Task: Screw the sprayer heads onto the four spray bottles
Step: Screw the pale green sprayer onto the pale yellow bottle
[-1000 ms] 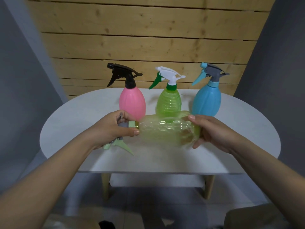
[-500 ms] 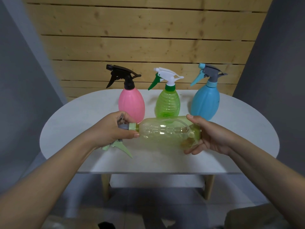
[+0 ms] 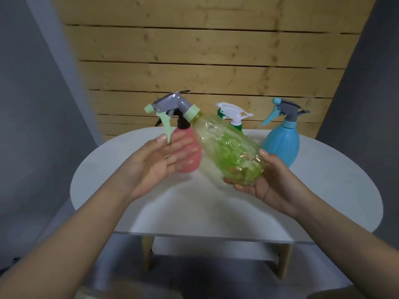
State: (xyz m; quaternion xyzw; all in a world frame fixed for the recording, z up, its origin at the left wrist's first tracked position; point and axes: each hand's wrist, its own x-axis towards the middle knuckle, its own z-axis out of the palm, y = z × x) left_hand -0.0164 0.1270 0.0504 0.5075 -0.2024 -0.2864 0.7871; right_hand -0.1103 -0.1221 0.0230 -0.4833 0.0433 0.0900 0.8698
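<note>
1. Pink bottle (image 3: 188,154) stands at the table's (image 3: 323,190) left; the left hand (image 3: 155,162) is spread flat before it, holding nothing.
2. The right hand (image 3: 267,180) cups the tilted yellow-green bottle (image 3: 226,152) by its base; the one-handed hold could let it slip.
3. Four bottles, four sprayer heads, all fitted.

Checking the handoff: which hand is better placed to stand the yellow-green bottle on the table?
Right hand: it alone cups the yellow-green bottle at its base. The left hand is open and off it.
</note>
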